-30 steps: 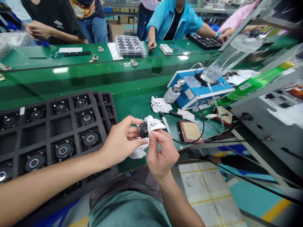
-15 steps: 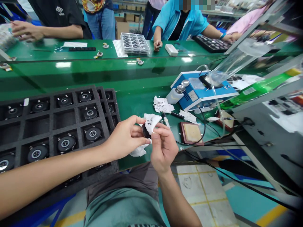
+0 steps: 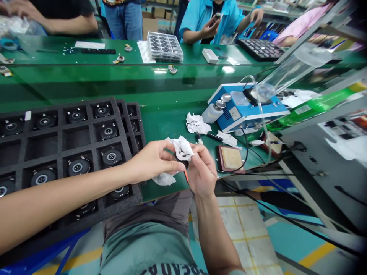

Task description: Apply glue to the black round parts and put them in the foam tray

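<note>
Where left hand (image 3: 151, 160) meets right hand (image 3: 202, 170), black disc (image 3: 183, 164), under tissue (image 3: 182, 148)

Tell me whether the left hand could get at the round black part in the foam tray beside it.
Probably yes, but not at once: the left hand lies beside that round black part with nothing in the way, yet it is pinching a white tissue around a dark round piece.

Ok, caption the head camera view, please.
Left hand and right hand hold a tissue on a black disc beside a foam tray.
</note>
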`<act>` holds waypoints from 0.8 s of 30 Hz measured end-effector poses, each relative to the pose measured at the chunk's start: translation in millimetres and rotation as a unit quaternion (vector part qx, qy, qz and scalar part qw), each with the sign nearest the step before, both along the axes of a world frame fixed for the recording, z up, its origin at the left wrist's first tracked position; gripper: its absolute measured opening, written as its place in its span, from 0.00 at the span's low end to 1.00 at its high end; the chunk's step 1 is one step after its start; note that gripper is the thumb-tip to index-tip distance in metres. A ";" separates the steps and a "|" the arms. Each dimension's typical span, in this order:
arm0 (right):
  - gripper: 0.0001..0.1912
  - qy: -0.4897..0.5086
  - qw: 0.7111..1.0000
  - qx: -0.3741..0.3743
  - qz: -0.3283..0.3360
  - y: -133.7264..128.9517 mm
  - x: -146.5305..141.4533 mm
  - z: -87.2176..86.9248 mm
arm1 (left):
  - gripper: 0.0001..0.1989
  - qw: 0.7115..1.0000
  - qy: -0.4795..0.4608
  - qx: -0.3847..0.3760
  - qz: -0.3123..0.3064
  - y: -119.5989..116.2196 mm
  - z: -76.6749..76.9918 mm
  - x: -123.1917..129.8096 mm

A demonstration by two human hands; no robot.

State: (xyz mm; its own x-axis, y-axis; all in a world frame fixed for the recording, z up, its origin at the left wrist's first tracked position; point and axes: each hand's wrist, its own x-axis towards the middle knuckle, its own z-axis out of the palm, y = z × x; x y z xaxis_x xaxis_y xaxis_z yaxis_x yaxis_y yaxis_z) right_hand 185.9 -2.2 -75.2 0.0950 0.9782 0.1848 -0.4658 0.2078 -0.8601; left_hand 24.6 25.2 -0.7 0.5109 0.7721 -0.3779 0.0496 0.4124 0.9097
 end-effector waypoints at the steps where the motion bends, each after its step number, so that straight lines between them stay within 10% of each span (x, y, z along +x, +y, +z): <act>1: 0.04 0.013 1.000 -0.008 0.010 0.7 0.9 0.0 | 0.18 1.000 -0.002 -0.010 0.002 0.5 0.0 0.0; 24: 0.06 0.095 0.987 -0.116 -0.053 15.6 41.9 5.9 | 0.28 1.000 -0.009 -0.018 0.005 5.9 6.3 -1.3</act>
